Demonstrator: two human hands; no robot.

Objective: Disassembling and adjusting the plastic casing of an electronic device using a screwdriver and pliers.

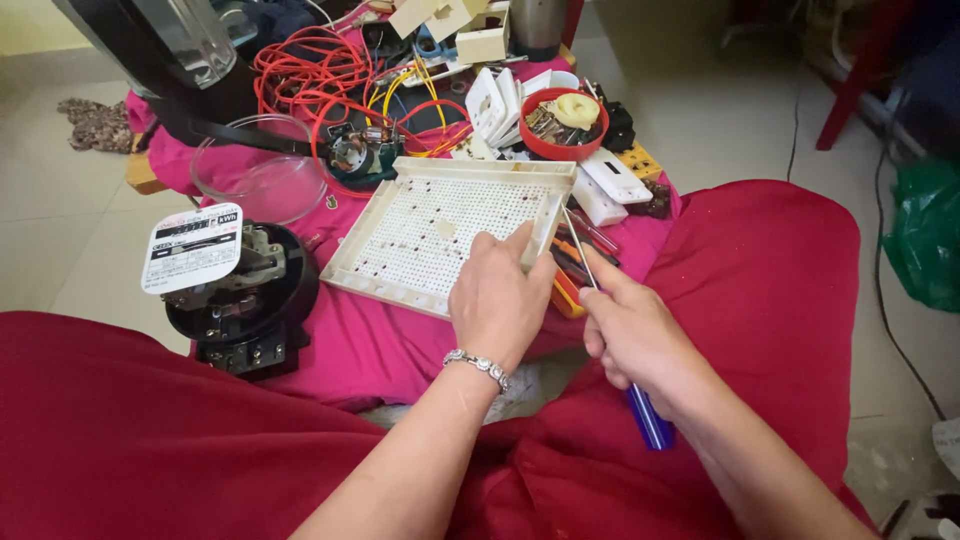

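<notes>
Tilted cream perforated panel [440, 235], blue-handled screwdriver [610, 330]

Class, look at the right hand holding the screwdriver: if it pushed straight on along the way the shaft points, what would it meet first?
Probably the white perforated panel: the screwdriver in the right hand aims up toward the panel's right corner, where its tip appears to touch already. Depth is unclear, so it might slip past to the white sockets.

Left hand [497, 297] and right hand [632, 335], fingers curled
</notes>
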